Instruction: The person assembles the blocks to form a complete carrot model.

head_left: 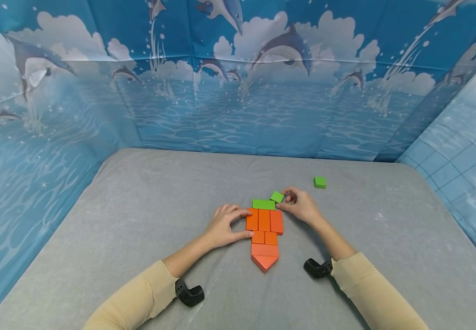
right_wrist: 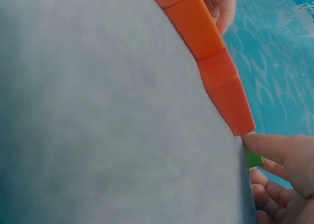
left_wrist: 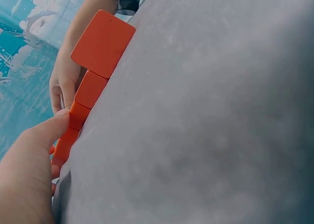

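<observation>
An arrangement of orange blocks (head_left: 264,220) lies on the grey cloth, its lowest piece a pointed orange block (head_left: 264,261). A long green block (head_left: 263,204) adjoins its far edge. My left hand (head_left: 224,225) is at the arrangement's left side, thumb and index finger spread and touching the orange blocks; in the left wrist view the thumb meets an orange block (left_wrist: 78,115). My right hand (head_left: 301,205) pinches a small green block (head_left: 277,197), set at an angle by the long green block's right end. In the right wrist view fingers partly hide this green block (right_wrist: 253,158).
Another green block (head_left: 319,182) lies apart on the grey cloth (head_left: 172,183), farther back and to the right. Dolphin-print sheets (head_left: 229,114) hang behind and at the sides. A black device (head_left: 190,294) is on the left wrist, another black device (head_left: 317,268) on the right.
</observation>
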The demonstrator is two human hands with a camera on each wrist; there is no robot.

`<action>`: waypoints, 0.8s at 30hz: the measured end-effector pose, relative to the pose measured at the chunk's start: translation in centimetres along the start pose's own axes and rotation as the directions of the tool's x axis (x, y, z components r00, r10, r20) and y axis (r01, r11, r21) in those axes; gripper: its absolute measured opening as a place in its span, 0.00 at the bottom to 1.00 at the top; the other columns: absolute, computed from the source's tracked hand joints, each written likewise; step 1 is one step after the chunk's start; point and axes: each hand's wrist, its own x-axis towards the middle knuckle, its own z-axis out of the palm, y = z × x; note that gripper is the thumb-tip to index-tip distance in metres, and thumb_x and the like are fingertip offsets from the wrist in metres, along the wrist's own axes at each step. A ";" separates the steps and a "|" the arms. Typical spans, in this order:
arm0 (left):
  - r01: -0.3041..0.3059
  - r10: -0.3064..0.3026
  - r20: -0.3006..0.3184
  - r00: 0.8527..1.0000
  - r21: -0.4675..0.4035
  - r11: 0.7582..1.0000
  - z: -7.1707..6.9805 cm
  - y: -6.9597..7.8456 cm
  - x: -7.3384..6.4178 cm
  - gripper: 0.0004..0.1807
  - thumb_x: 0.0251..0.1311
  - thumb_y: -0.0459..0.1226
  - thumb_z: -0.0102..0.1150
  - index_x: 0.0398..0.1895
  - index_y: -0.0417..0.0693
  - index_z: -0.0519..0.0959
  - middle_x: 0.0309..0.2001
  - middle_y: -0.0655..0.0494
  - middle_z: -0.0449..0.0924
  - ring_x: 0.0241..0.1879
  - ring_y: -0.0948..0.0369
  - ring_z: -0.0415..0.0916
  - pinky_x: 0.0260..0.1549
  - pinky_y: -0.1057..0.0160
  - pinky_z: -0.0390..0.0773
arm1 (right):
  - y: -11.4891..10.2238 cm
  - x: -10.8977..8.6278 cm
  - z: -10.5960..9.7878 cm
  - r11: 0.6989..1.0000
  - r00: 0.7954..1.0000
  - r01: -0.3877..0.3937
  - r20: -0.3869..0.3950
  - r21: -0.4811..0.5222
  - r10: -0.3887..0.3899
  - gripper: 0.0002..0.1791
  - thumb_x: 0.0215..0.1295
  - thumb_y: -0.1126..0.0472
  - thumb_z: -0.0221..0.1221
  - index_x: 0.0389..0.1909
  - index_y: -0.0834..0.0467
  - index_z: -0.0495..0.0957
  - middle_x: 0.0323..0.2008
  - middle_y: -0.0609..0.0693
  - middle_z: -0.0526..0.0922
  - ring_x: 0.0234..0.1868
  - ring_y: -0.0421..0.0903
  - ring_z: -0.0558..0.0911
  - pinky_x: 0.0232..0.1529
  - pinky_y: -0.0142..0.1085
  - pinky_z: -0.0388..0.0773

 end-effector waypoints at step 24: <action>-0.008 0.008 0.004 1.000 -0.002 1.000 0.0 0.0 0.0 0.28 0.47 0.53 0.65 0.52 0.55 0.75 0.46 0.58 0.73 0.46 0.60 0.64 0.50 0.52 0.59 | 5.6 1.8 -8.4 0.996 0.996 -0.084 -0.041 -0.027 0.083 0.22 0.63 0.61 0.56 0.57 0.65 0.69 0.42 0.63 0.70 0.40 0.55 0.69 0.35 0.43 0.67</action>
